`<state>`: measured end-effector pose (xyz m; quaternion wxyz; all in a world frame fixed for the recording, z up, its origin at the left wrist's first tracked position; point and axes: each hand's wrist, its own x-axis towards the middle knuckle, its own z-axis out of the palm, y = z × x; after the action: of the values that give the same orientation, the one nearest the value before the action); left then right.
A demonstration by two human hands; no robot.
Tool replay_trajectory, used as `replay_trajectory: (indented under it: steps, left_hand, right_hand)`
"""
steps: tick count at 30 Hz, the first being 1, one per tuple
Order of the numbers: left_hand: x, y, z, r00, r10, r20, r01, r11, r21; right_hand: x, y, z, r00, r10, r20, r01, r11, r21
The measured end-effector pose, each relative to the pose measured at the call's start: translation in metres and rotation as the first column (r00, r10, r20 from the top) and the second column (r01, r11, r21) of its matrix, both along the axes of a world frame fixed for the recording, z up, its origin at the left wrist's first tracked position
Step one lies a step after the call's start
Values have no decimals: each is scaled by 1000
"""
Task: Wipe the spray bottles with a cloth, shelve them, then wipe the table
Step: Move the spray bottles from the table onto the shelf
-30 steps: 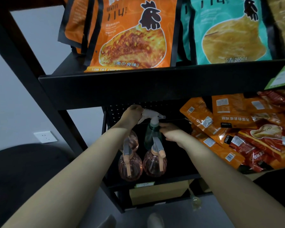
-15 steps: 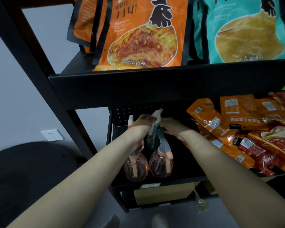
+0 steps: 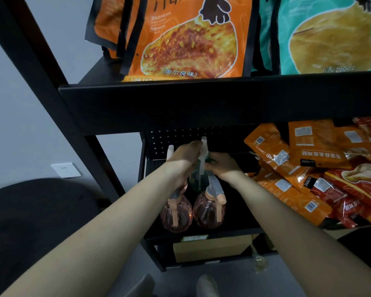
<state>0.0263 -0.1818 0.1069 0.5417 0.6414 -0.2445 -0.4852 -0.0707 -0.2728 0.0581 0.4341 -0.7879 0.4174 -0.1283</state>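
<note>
A green spray bottle (image 3: 198, 181) with a white trigger head stands at the back of the lower black shelf (image 3: 201, 234). My left hand (image 3: 183, 161) grips its head from the left and my right hand (image 3: 222, 166) holds its neck from the right. Two pink spray bottles (image 3: 176, 213) (image 3: 209, 211) stand side by side in front of it. Behind my left hand a white nozzle (image 3: 170, 150) of another bottle pokes up; its body is hidden. No cloth is in view.
Orange and red snack packets (image 3: 304, 176) are piled on the same shelf to the right. Large orange (image 3: 186, 39) and teal bags (image 3: 330, 35) stand on the upper shelf. A black shelf post (image 3: 51, 86) runs diagonally at left. A dark chair (image 3: 30, 221) sits lower left.
The green bottle's white head has turned from pointing right to pointing away from me. My left hand came down onto the head, and my right hand closed in on the neck.
</note>
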Motion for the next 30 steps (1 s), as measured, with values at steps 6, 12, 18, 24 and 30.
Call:
replay_trajectory:
  steps: [6, 12, 18, 24, 30]
  left_hand:
    - [-12, 3, -1, 990, 94, -104, -98, 994, -37]
    - [-18, 8, 2, 971, 133, -197, -153, 985, -86]
    - [-22, 12, -4, 980, 171, -101, -181, 978, -102]
    - [-29, 23, 6, 991, 107, -83, -111, 992, -53]
    - [-31, 26, 5, 976, 173, -134, -187, 977, -102]
  right_hand:
    - [3, -1, 4, 999, 31, 20, -32, 999, 17]
    - [1, 1, 9, 997, 43, 58, -46, 998, 47]
    - [-1, 5, 14, 997, 72, 25, -73, 997, 39]
    - [-6, 9, 15, 996, 84, -21, -83, 996, 18]
    - [-9, 8, 14, 995, 88, -39, -87, 996, 16]
